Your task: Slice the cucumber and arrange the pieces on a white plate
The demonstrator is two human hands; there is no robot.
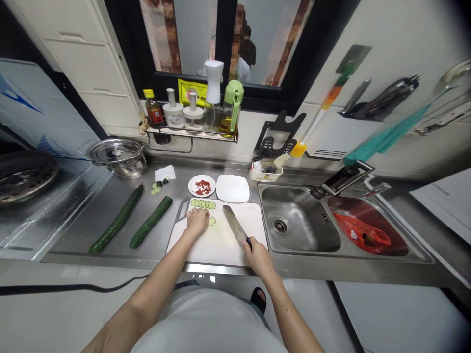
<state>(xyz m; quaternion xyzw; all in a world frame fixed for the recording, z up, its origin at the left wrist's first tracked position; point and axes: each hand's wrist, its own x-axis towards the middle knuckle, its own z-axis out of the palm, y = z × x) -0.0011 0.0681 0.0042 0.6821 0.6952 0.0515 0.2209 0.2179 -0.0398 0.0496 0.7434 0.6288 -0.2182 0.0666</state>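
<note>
My right hand (pixel 258 257) grips the black handle of a kitchen knife (pixel 235 224), its broad blade lying low over the right part of a white cutting board (pixel 221 250). On the left part of the board my left hand (pixel 198 220) rests with bent fingers beside the cucumber slices. What its fingertips touch is hidden. A row of overlapping cucumber slices (pixel 203 204) lies along the board's far edge, and a single slice (pixel 211 221) sits just right of my left hand. Two whole cucumbers (pixel 150 222) lie on the counter to the left.
Behind the board stand a plate of chopped red pieces (pixel 202 186) and a white square plate (pixel 232 189). Cucumber scraps (pixel 156 189) and a lidded steel pot (pixel 119 158) are at the left. A double sink (pixel 300 218) lies right, a red bag (pixel 362 234) in its far basin.
</note>
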